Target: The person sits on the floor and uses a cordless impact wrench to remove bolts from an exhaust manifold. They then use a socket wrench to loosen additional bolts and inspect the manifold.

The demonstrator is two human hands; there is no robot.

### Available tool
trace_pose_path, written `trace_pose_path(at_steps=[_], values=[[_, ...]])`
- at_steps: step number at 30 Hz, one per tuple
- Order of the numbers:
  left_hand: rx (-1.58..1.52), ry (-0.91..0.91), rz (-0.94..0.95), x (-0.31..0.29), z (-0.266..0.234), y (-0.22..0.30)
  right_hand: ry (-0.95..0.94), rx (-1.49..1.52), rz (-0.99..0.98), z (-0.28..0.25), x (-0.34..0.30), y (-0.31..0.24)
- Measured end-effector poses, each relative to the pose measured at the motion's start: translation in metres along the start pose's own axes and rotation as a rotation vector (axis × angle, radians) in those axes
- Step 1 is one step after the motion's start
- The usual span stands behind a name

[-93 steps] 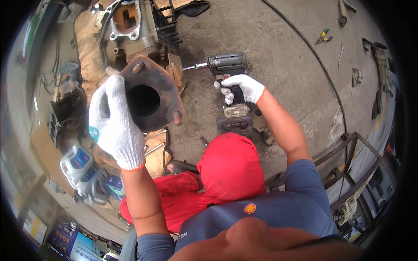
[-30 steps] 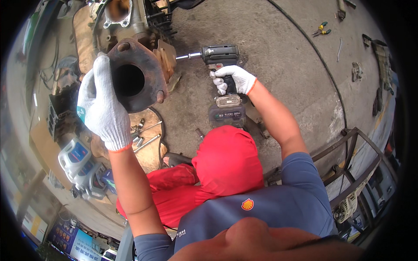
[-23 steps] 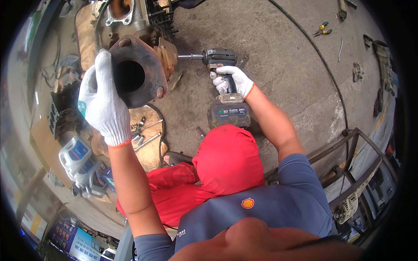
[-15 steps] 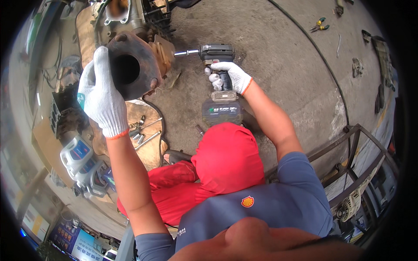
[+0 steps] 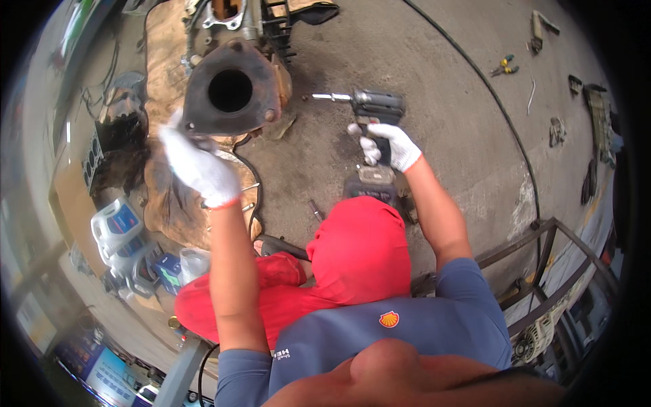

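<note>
The black power tool [image 5: 378, 105] is being held over the floor [image 5: 434, 74] by the right grip [image 5: 395, 146], clamped around its handle. Its shaft [image 5: 332, 97] is being pointed left toward the rusty flange [image 5: 263, 88] beside the engine [image 5: 252, 27], a gap being left between. At the flange's lower left edge, the left grip [image 5: 201, 169] is being blurred; whether it is being closed cannot be told.

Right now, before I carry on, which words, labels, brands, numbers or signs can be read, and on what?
Blue-grey shirt: white lettering and a red-and-yellow emblem; I won't copy wording or name brands.
Battery pack of the power driver: pale marks, too blurred to read.
White jug: blue label, too small to read.
Blue box: too small to read.
Blue board, lower left: pale print, too blurred to read.
</note>
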State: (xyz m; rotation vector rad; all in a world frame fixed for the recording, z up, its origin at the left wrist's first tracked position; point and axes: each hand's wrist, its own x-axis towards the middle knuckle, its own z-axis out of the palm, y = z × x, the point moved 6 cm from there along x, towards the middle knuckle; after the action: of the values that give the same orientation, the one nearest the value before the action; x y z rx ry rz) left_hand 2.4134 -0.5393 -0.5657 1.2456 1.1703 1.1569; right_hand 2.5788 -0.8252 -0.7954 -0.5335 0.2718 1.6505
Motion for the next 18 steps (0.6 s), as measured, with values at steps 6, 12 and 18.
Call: trace_pose_path(at_steps=[6,12,18], values=[[-0.120,-0.277,-0.866,-0.108,-0.034,-0.180,-0.009,-0.212,0.079,0.027,-0.033,0.028],[-0.060,-0.418,-0.939,-0.139,-0.027,-0.259,0.070,-0.872,-0.146,0.062,-0.025,0.033],[-0.007,-0.483,-0.814,-0.147,-0.014,-0.325,0.152,-0.882,0.067,0.090,-0.022,0.038]])
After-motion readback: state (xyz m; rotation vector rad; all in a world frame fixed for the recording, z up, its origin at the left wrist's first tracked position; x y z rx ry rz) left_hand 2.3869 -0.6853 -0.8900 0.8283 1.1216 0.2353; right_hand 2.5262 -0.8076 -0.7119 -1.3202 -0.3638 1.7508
